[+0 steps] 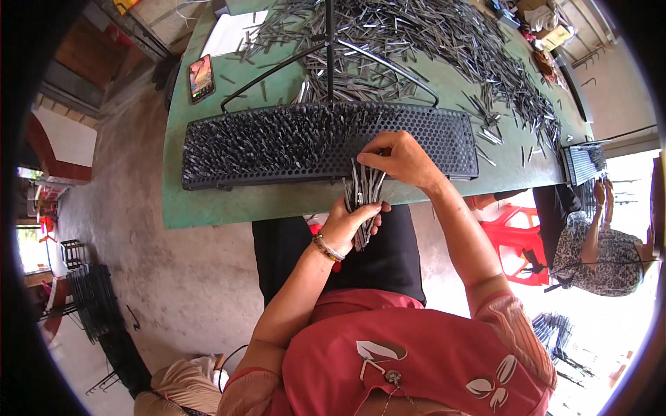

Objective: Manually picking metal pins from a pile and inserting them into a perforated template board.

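My left hand (347, 225) is closed around a bundle of thin dark metal strips (362, 194), which fan out upward over the table's front edge. Just above their tips, my right hand (399, 161) pinches thumb and forefinger together; what lies between them is too small to make out. Both hands are at the front side of a long black perforated rack (454, 142) that lies on the table. Many similar strips (257, 142) stand upright in the holes of its left and middle parts. Toward the right end, the holes show bare.
A large heap of loose strips (444, 41) covers the back of the green table (208, 211). A black metal frame (329, 48) rises behind the rack. At the left lie a phone (201, 78) and white paper (232, 35). Beside a red stool (517, 243), another person (603, 256) works at the right.
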Action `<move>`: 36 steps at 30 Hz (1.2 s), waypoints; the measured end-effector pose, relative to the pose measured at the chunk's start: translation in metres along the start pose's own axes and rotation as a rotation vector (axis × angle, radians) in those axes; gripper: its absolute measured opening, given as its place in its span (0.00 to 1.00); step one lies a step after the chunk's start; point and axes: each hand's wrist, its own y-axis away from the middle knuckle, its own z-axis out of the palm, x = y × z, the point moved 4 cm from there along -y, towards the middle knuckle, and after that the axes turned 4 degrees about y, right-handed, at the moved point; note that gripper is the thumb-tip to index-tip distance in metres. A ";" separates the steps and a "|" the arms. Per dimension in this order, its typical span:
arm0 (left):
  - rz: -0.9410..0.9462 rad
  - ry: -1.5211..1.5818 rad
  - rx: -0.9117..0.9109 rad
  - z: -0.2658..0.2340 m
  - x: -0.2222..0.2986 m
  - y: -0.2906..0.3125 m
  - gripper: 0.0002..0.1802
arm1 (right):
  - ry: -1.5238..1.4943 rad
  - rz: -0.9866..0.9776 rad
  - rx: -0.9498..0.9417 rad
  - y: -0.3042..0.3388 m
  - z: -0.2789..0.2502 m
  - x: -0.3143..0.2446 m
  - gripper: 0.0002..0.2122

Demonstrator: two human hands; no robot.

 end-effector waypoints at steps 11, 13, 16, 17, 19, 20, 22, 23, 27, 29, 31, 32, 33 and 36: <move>-0.058 0.118 0.049 0.000 -0.004 -0.001 0.10 | -0.150 0.104 0.336 -0.015 -0.032 0.016 0.12; -0.061 0.116 0.052 0.001 -0.003 0.000 0.10 | -0.126 0.103 0.356 -0.017 -0.035 0.017 0.10; -0.065 0.120 0.056 0.001 -0.004 0.000 0.10 | -0.129 0.088 0.386 -0.019 -0.036 0.016 0.10; -0.065 0.125 0.055 0.001 -0.004 0.000 0.10 | -0.132 0.060 0.411 -0.019 -0.038 0.014 0.09; -0.064 0.128 0.054 0.000 -0.004 0.000 0.10 | -0.134 0.032 0.438 -0.020 -0.040 0.012 0.09; -0.064 0.132 0.054 0.001 -0.004 -0.001 0.10 | -0.131 0.006 0.457 -0.021 -0.041 0.011 0.08; -0.065 0.134 0.052 0.001 -0.004 -0.001 0.11 | -0.128 -0.020 0.478 -0.023 -0.043 0.014 0.07; -0.066 0.136 0.050 0.001 -0.005 -0.001 0.11 | -0.127 -0.057 0.464 -0.025 -0.041 0.019 0.07; -0.071 0.142 0.045 0.000 -0.005 -0.001 0.11 | -0.117 -0.131 0.449 -0.025 -0.041 0.024 0.06; -0.078 0.160 0.041 0.000 -0.005 0.000 0.12 | -0.111 -0.151 0.445 -0.024 -0.041 0.022 0.06; -0.083 0.179 0.035 -0.001 -0.005 -0.001 0.12 | -0.103 -0.168 0.443 -0.024 -0.040 0.023 0.06; -0.088 0.198 0.029 -0.001 -0.005 -0.002 0.12 | -0.127 -0.172 0.429 -0.026 -0.038 0.028 0.06; -0.089 0.198 0.028 -0.001 -0.005 -0.001 0.12 | -0.151 -0.175 0.416 -0.027 -0.036 0.032 0.06; -0.094 0.189 0.027 0.000 -0.003 -0.001 0.12 | -0.095 -0.144 0.405 -0.026 -0.030 0.040 0.06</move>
